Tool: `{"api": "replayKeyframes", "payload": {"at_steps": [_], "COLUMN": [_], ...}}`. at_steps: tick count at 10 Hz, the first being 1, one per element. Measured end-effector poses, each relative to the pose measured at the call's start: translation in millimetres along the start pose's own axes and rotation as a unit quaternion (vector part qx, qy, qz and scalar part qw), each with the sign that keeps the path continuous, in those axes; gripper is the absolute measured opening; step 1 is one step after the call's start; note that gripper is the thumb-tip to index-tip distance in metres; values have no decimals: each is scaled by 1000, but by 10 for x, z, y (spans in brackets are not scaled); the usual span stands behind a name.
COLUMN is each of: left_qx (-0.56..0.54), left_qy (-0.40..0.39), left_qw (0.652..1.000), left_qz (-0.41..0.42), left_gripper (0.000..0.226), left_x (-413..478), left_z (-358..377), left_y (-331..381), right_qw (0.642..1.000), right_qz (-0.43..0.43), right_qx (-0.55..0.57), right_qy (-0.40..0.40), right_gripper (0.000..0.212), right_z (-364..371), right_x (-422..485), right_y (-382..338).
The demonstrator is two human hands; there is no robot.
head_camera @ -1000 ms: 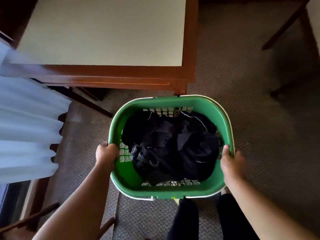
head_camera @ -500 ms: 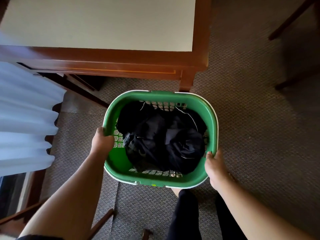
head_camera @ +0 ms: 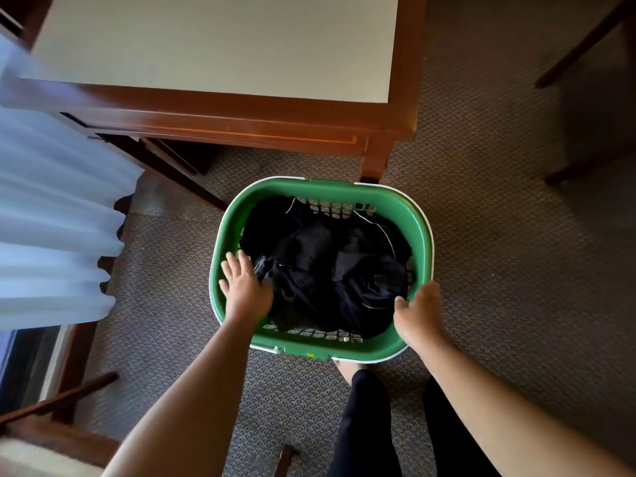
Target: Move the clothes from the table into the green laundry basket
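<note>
Though cut off far and left, shows no garments: table (head_camera: 220,43) | sits on carpet (head_camera: 516,270) by table leg, likely for short reach: green laundry basket (head_camera: 418,235) | heaped inside basket, pieces hard to count: dark clothes (head_camera: 330,270) | released, fingers (head_camera: 228,269) spread over left rim: left hand (head_camera: 246,290) | grasps near-right rim, likely steadying: right hand (head_camera: 418,311)

Dim room, daylight through the white curtain (head_camera: 58,215) at left; right-side carpet (head_camera: 516,270) in shadow; wide-angle bending at edges; curtain blurred.
</note>
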State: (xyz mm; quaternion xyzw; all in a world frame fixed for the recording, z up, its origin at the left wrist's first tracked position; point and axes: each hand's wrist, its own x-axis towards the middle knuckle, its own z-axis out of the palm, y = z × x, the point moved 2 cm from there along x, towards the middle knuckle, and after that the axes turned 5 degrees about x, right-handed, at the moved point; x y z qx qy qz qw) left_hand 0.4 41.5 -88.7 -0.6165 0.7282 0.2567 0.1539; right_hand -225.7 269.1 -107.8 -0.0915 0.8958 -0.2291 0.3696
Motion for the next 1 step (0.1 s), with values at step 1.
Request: {"api": "replayKeyframes", "payload": {"at_steps": [1], "left_qx": [-74], "left_qy": [13], "left_qw": [995], "left_qz": [62], "left_gripper": [79], "left_x": [-180], "left_z": [81], "left_y": [213], "right_qw": [995], "right_qz": [-86], "right_qx": [-48], "right_qy": [-34], "right_gripper": [81], "right_z": [-48], "right_x": [-149], "right_y": [-117]}}
